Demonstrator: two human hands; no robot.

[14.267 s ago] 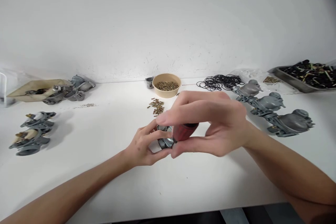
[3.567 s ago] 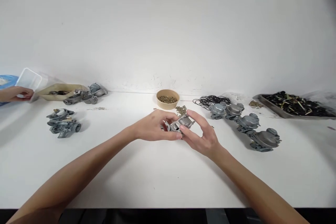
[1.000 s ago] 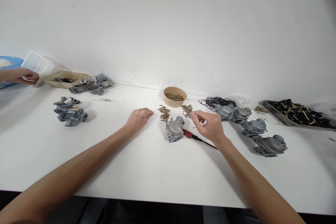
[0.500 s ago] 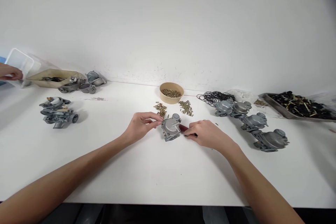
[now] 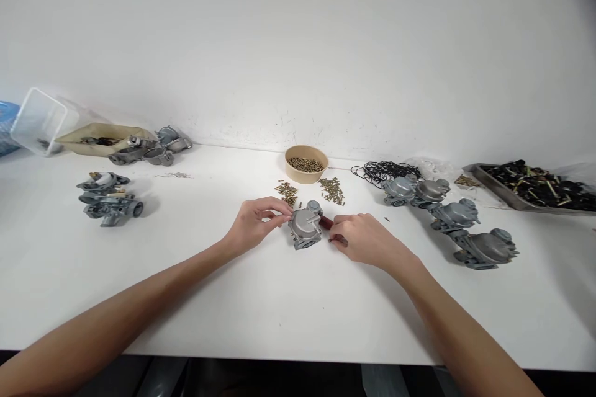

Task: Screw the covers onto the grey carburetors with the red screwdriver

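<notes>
A grey metal carburetor (image 5: 306, 223) sits on the white table in front of me, its rounded bowl facing up. The thumb and fingertips of my left hand (image 5: 258, 221) pinch its left edge. On the other side, my right hand (image 5: 357, 237) is closed around a tool with a dark red handle (image 5: 326, 222), which reaches to the carburetor's right side. The tool's working end is hidden. A tiny dark piece (image 5: 331, 240) shows at my right fingertips, too small to name. Two piles of brass-coloured screws, a left one (image 5: 287, 192) and a right one (image 5: 332, 190), lie just behind the carburetor.
Behind the piles stands a tan bowl (image 5: 288, 169) of screws. To the right are several carburetors (image 5: 488, 248), black rubber rings (image 5: 384, 172) and a metal tray (image 5: 503, 193) of black parts. Stacked carburetor bodies (image 5: 112, 205), a beige tray (image 5: 77, 144) and a clear bin (image 5: 40, 121) are left.
Another person's hand at the far left has gone out of view. My right hand has turned slightly around the red-handled tool. My left hand stays on the carburetor; the view has shifted slightly.
</notes>
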